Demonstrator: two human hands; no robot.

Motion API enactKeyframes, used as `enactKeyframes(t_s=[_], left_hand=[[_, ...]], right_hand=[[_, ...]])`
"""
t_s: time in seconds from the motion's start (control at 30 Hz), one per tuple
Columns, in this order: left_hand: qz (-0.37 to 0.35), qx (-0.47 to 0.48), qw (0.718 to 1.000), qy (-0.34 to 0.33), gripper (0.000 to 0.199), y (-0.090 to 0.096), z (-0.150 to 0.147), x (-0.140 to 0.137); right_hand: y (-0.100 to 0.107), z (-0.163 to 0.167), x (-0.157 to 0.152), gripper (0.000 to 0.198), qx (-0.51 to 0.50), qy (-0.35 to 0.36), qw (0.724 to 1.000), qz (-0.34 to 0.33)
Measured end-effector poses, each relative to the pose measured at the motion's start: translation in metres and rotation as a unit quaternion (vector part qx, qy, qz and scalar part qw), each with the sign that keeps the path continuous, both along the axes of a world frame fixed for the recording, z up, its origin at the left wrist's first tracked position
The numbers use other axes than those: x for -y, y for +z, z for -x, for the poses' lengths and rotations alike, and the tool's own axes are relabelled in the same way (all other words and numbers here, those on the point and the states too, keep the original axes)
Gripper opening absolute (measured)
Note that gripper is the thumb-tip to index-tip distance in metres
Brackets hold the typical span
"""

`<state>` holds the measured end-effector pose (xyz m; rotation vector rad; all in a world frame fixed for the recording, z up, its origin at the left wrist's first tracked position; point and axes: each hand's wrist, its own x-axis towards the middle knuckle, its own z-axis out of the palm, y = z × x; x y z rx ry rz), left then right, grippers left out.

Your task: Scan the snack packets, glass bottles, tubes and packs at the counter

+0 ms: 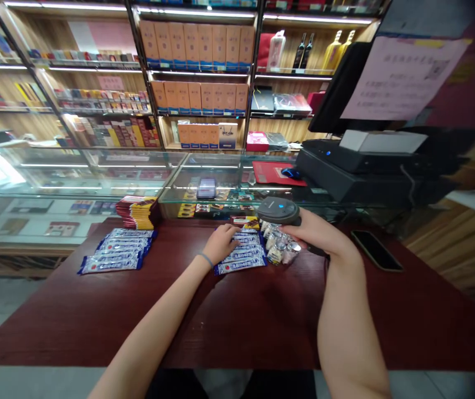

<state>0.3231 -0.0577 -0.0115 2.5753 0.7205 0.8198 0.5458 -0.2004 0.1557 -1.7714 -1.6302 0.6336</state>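
Observation:
My right hand [301,226] is wrapped round a dark barcode scanner [278,209], its head pointing left above the small packs. Fingers outstretched, my left hand [222,244] lies at the left ends of a row of blue-and-white snack packets [243,256], touching the upper ones. Behind that row is a red-and-yellow packet [246,222], partly hidden. Several small silvery wrapped packs [278,247] lie beside the row, under the scanner. Further left, a second row of blue-and-white packets [115,256] lies before a stack of red-and-yellow packets [140,212].
The dark red wooden table [237,321] meets a glass display counter [175,166]. A phone [376,250] lies at the right. Beyond are a red mouse pad [268,173] with a mouse [290,173], and a monitor [337,88]. Shelves of boxes [198,44] line the back.

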Motion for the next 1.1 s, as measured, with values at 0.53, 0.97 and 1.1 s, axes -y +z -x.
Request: enactKeyframes(t_s=[0.53,0.97,1.1], left_hand=[[-0.038,-0.076,0.996,0.014,0.022,0.001,-0.013,0.010],[0.529,0.414,0.740,0.017,0.055,0.027,0.075,0.002],[0.612,0.453,0.648,0.007,0.029,0.028,0.093,-0.002]], right_hand=[[0.001,0.001,0.000,0.034,-0.030,-0.015,0.999,0.020],[-0.010,0.026,-0.015,0.044,-0.046,0.006,0.999,0.022],[-0.011,0.045,-0.023,0.048,-0.026,0.015,1.000,0.009]])
